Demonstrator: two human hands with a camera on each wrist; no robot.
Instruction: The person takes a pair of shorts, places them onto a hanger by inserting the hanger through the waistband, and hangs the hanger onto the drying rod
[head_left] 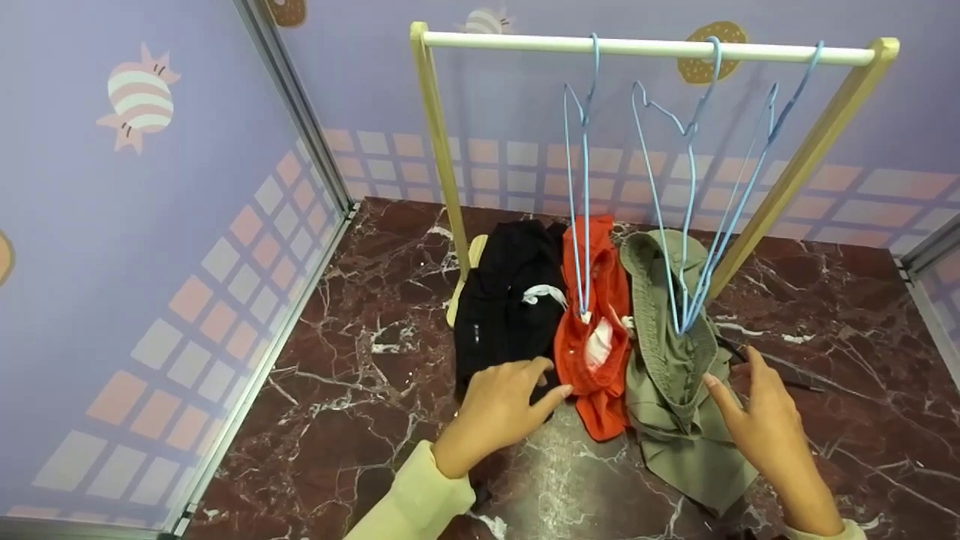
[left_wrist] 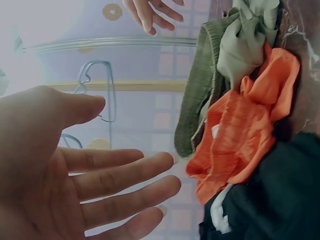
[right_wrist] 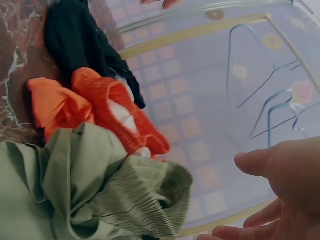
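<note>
Three garments lie side by side on the floor: a black one with white drawstring (head_left: 502, 330), orange-red shorts (head_left: 606, 415) and olive-green trousers (head_left: 697, 469) with a gathered elastic waistband. My left hand (head_left: 496, 401) hovers at the lower edge of the black garment, thumb and fingers spread with nothing between them. To the right of the green trousers, my right hand (head_left: 769, 424) is held with its thumb apart from its fingers, also holding nothing. Both wrist views show the left palm (left_wrist: 37, 185) and right hand (right_wrist: 295, 172) apart from the clothes.
A wooden rack with a white rod (head_left: 645, 46) stands behind the clothes. Three light-blue wire hangers, including a left one (head_left: 586, 187), hang from it, their lower ends overlapping the garments in the head view. Patterned lilac walls (head_left: 195, 112) enclose the dark red marbled floor (head_left: 352, 420).
</note>
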